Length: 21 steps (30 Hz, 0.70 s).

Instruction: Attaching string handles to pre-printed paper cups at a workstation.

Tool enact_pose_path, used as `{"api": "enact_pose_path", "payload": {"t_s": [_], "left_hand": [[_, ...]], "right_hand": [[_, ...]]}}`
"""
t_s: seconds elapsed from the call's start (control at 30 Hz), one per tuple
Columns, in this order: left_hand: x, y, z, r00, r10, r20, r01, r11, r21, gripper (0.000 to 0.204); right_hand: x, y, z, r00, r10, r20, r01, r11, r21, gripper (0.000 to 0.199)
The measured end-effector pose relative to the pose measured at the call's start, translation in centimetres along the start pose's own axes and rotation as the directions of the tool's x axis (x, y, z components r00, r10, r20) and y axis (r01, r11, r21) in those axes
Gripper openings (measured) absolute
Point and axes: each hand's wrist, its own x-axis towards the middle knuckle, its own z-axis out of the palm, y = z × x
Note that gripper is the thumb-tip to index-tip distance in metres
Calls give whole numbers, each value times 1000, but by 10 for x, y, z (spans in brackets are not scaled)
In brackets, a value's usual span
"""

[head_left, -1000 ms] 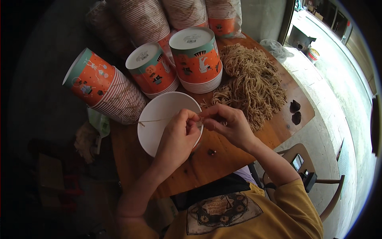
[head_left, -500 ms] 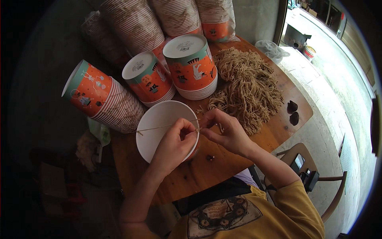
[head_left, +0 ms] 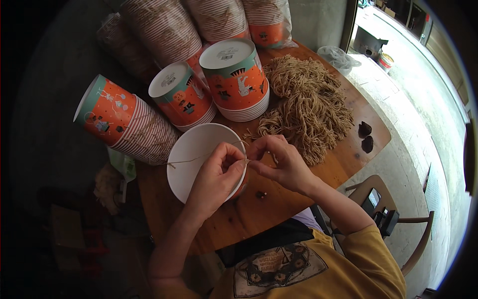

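Observation:
A white paper bucket [head_left: 185,172] stands mouth up at the table's near edge. Across its mouth runs a thin tan cord [head_left: 188,161], with a knotted or frayed end at the left rim. My left hand [head_left: 215,182] reaches over the bucket, its thumb and forefinger pinched on the cord by the right rim. Just outside that rim, my right hand [head_left: 285,165] pinches the cord too, fingertips almost touching the left ones. A bit of cord curves up above the fingers. The exact spot between the fingertips is too small to make out.
Behind the bucket stand upturned orange printed bucket stacks [head_left: 234,82], with a tilted stack [head_left: 124,119] at left and plastic-wrapped ones [head_left: 164,30] further back. A heap of tan cords [head_left: 311,107] lies right on the wooden table [head_left: 219,229]. A chair [head_left: 383,199] holds a phone.
The cord over the bucket has gone from nearly straight to slightly bowed, and its free bit now arches by the right rim. Both hands stay pinched at about the same place.

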Motion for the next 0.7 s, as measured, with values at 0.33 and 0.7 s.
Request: {"api": "enact_pose_path", "payload": {"t_s": [0.33, 0.7], "left_hand": [[3, 2, 0, 998, -59, -17, 59, 998, -12, 5], [1, -1, -2, 998, -52, -20, 52, 998, -25, 5]], "right_hand": [[-4, 6, 8, 998, -36, -43, 35, 999, -14, 19], [-6, 9, 14, 992, 117, -36, -96, 925, 368, 13]]}}
